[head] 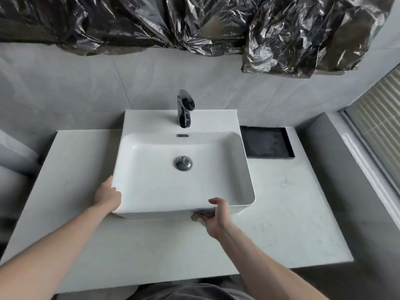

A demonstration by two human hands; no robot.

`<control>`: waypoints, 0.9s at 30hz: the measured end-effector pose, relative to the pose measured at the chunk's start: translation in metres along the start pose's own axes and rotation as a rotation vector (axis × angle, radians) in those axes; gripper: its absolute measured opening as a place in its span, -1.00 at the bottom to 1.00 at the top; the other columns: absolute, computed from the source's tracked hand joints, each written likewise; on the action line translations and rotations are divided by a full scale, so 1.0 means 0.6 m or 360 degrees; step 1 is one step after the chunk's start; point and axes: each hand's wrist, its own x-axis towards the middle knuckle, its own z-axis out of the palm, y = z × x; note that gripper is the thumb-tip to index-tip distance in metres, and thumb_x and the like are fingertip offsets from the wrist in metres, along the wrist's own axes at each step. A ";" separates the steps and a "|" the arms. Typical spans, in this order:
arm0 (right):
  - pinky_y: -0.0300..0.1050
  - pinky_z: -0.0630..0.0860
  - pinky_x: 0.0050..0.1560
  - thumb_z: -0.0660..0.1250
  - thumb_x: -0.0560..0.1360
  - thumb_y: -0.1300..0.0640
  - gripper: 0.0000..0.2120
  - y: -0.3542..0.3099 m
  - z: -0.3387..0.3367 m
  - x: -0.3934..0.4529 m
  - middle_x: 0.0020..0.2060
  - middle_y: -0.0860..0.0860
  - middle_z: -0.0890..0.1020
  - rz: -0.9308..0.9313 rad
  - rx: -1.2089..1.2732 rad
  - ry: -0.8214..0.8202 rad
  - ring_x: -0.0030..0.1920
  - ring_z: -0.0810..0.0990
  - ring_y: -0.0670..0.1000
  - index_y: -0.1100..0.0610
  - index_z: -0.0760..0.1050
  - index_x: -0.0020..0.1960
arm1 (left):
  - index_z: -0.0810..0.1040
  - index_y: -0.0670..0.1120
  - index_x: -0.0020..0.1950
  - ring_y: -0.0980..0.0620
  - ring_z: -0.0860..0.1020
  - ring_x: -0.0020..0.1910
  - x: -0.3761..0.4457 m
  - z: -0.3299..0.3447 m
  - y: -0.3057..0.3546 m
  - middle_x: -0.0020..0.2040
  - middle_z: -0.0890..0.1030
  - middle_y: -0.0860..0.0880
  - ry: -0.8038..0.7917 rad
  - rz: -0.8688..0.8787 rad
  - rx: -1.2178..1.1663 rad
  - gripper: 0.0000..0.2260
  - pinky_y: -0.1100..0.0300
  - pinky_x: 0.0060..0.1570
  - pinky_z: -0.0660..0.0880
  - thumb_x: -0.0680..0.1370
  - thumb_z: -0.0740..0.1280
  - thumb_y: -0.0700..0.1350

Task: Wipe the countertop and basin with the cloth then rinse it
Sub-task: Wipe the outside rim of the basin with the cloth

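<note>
A white rectangular basin (151,191) stands on a pale marbled countertop (151,252). A chrome drain plug (183,163) sits in its middle, and a dark chrome tap (185,109) rises at its back. My right hand (216,217) grips a small grey-brown cloth (200,215) against the basin's front outer wall, low by the countertop. My left hand (107,194) rests against the basin's front left corner; its fingers are partly hidden behind the rim.
A black shallow tray (267,142) lies on the countertop right of the basin. Crumpled black plastic sheeting (194,24) hangs over the wall above. A grey ledge and window frame (368,159) run along the right side.
</note>
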 end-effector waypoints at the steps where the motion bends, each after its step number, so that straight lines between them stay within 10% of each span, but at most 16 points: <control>1: 0.09 0.57 -0.19 0.37 0.06 0.19 -0.18 -0.017 -0.021 0.004 -0.09 0.46 0.58 -0.0033 -0.0019 0.0058 -0.16 0.56 0.38 0.60 0.44 0.25 | 0.44 -0.08 0.48 -0.26 0.52 0.11 -0.006 0.003 0.003 0.30 0.59 -0.21 0.0030 -0.0027 0.0014 -0.51 0.14 -0.03 0.33 0.58 0.13 -0.38; 4: 0.15 0.49 -0.06 0.30 0.25 0.20 -0.40 -0.059 -0.064 0.011 -0.14 0.48 0.61 -0.0116 -0.0071 0.0130 -0.19 0.53 0.36 0.50 0.47 0.22 | 0.49 -0.10 0.39 -0.23 0.48 -0.01 -0.010 0.012 0.001 0.23 0.61 -0.22 0.0091 -0.0091 0.0072 -0.56 0.10 -0.02 0.40 0.55 0.16 -0.37; 8: 0.09 0.41 -0.07 0.27 0.41 0.25 -0.66 -0.088 -0.099 0.015 -0.27 0.28 0.56 -0.0170 -0.0092 0.0232 -0.33 0.49 0.22 0.23 0.39 0.18 | 0.28 -0.06 0.56 -0.26 0.44 0.35 -0.026 0.029 -0.009 0.41 0.50 -0.16 0.0120 -0.0181 0.0243 -0.43 -0.01 0.28 0.40 0.53 0.21 -0.25; 14: -0.10 0.29 -0.31 0.28 0.37 0.20 -0.47 -0.115 -0.127 0.010 -0.21 0.15 0.44 -0.0395 -0.0374 0.0224 -0.37 0.31 0.07 0.06 0.32 0.33 | -0.13 -0.11 0.65 -0.21 0.14 0.58 -0.082 0.058 -0.007 0.66 0.00 -0.06 -0.0003 -0.0266 0.0339 -0.21 -0.07 0.49 0.24 0.54 0.25 -0.17; 18: -0.12 0.35 -0.28 0.30 0.32 0.16 -0.69 -0.149 -0.142 -0.002 -0.15 0.04 0.53 -0.0601 -0.0750 0.0156 -0.29 0.41 0.02 0.11 0.40 0.05 | -0.12 -0.17 0.64 -0.25 0.17 0.56 -0.086 0.061 -0.015 0.65 -0.07 -0.07 -0.0031 -0.0224 0.0437 -0.24 -0.10 0.45 0.29 0.59 0.25 -0.07; 27: 0.11 0.51 0.38 0.23 0.38 0.07 -0.40 -0.188 -0.147 0.033 0.28 -0.13 0.57 -0.1003 -0.1399 -0.0019 0.30 0.56 -0.01 -0.14 0.34 0.42 | -0.02 -0.07 0.63 -0.20 0.39 0.43 -0.044 0.024 -0.008 0.50 0.25 -0.17 -0.0146 -0.0270 0.0559 -0.13 0.01 0.32 0.43 0.46 0.39 0.08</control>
